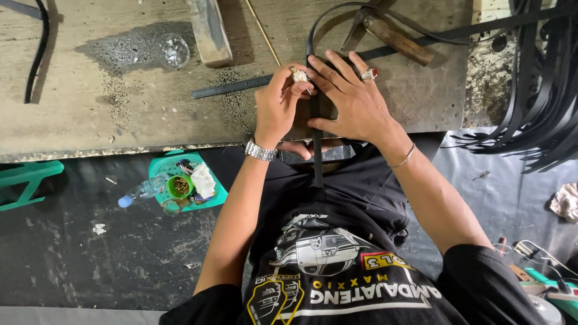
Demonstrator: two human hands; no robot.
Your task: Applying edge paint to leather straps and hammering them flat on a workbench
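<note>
My left hand (278,105), with a metal watch on the wrist, pinches a small whitish lump (299,75) at the top of a narrow black strap (317,159). The strap runs from the worn workbench (90,114) down over its front edge toward my lap. My right hand (352,99), wearing a red-stoned ring, lies flat with spread fingers on the strap and on a dark block under it, pressing them onto the bench. The two hands touch at the fingertips.
A hammer (391,36) lies behind my right hand. A second black strip (232,87) lies to the left, near a wooden bar (209,30) and a clear glass (174,51). A bundle of black straps (536,90) hangs at right. A green stool (186,180) with clutter stands below the bench.
</note>
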